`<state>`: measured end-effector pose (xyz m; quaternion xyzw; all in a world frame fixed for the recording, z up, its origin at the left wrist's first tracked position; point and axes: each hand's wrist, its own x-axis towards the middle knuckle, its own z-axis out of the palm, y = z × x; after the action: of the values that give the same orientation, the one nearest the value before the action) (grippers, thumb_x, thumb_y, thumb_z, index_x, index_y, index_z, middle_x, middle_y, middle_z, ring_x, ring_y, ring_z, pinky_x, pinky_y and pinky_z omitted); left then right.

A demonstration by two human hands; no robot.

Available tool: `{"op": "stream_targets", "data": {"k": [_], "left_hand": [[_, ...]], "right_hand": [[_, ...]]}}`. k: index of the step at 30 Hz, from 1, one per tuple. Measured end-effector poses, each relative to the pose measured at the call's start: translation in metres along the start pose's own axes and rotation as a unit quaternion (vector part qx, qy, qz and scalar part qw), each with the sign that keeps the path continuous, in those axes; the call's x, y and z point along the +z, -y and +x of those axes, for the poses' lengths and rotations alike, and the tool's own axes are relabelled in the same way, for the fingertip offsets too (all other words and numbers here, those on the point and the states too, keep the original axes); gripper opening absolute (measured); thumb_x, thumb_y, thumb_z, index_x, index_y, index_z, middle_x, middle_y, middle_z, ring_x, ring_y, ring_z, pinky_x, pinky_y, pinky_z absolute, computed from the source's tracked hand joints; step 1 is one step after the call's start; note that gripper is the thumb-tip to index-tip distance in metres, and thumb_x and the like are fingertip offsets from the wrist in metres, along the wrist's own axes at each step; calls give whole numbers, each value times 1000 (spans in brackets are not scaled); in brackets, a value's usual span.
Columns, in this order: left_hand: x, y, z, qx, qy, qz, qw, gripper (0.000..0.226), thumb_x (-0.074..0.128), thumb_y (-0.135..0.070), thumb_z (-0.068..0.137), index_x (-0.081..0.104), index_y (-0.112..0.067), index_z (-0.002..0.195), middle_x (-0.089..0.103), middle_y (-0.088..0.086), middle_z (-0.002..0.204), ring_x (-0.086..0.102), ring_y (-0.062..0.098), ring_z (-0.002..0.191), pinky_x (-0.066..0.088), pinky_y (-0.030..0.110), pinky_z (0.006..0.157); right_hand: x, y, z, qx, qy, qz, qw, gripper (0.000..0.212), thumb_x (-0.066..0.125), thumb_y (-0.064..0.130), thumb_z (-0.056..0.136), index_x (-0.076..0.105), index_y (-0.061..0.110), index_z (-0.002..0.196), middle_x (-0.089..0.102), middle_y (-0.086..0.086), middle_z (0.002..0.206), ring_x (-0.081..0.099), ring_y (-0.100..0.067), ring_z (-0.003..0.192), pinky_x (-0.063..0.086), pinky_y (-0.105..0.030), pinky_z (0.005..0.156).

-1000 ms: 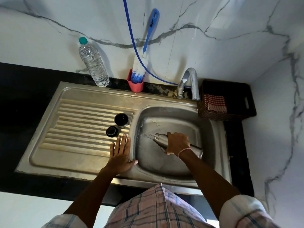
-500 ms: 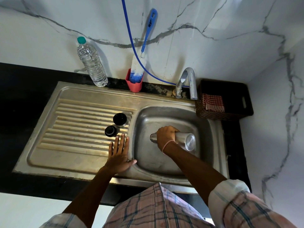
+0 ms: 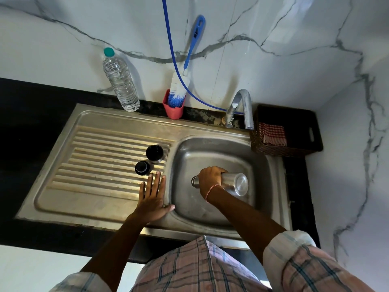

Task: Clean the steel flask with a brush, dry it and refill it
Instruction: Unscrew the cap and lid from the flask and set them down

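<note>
My right hand grips the steel flask over the sink basin. The flask lies nearly level, its open neck pointing left and its round base toward the right. My left hand rests flat with fingers spread on the drainboard at the basin's left rim. Two black flask caps stand on the drainboard just beyond my left fingers. A blue and white bottle brush stands in a red cup at the wall.
A clear water bottle with a green cap stands at the back left. The tap curves over the basin's far right corner. A dark woven basket holding a red checked cloth sits right of the tap. A blue hose runs down the wall.
My right hand has swung the flask round over the basin, so its base now faces right and toward me. The left hand has stayed on the drainboard.
</note>
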<state>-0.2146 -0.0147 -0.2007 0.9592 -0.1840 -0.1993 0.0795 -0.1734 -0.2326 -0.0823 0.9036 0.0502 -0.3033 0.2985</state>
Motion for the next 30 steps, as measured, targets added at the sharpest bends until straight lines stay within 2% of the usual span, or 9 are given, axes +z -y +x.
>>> {"op": "stream_targets", "data": {"k": [3,5,9,13,16,19,24,27,30], "left_hand": [[-2,-1,-1,3,-6,-4,1000,127,59,-81,65,18,-11,164,11,22,171,10,43,156,-6,51,124],[-3,0,-3,5,-17,-4,1000,126,55,-82,69,13,-12,165,5,21,172,4,41,157,-10,49,124],[-5,1,-11,18,-54,-36,998,114,46,-79,81,7,-13,166,-4,15,173,-5,36,159,-11,46,126],[-5,0,-35,34,-137,-91,986,93,50,-60,94,15,-13,165,3,4,174,2,25,161,1,43,129],[-1,6,-50,3,-168,-128,977,85,46,-60,98,19,-15,164,10,4,173,4,21,160,8,48,129],[-1,18,-56,-39,-181,-164,969,88,39,-69,98,19,-14,164,15,6,172,10,24,160,13,53,128],[-20,51,-53,-124,-210,-167,955,103,36,-79,91,13,-10,164,11,10,173,7,28,160,2,50,129],[-34,73,-43,-152,-218,-145,953,107,37,-80,89,8,-9,165,8,12,173,4,29,160,0,50,129],[-50,91,-33,-180,-221,-122,951,109,37,-80,88,9,-7,164,9,16,172,7,33,159,1,52,128]], "right_hand": [[19,8,3,0,0,26,1000,33,64,32,90,65,14,118,71,-12,107,69,-40,95,52,-62,83],[32,8,6,-3,-21,102,995,50,70,34,85,51,14,126,69,-10,110,68,-38,97,53,-59,83],[59,-5,-1,-42,-100,242,964,82,82,45,70,36,20,133,69,-9,109,69,-31,92,56,-41,77],[79,-19,-11,-51,-149,378,912,82,77,52,67,35,29,134,63,-2,119,65,-23,95,56,-36,75],[75,-23,-23,-45,-196,467,861,78,76,52,66,39,32,132,60,3,121,64,-19,95,58,-36,75],[44,-27,-36,-38,-247,541,803,81,81,55,66,44,29,134,52,7,122,58,-13,95,54,-31,80],[-58,-33,-49,-86,-343,614,706,79,84,60,64,53,22,126,56,8,112,56,-6,89,51,-23,78],[-113,-33,-48,-106,-373,635,669,83,81,68,61,53,26,126,67,5,113,64,-7,92,58,-31,83],[-159,-21,-41,-125,-379,645,651,91,85,64,61,52,24,136,68,3,124,58,-3,99,49,-24,87]]}}
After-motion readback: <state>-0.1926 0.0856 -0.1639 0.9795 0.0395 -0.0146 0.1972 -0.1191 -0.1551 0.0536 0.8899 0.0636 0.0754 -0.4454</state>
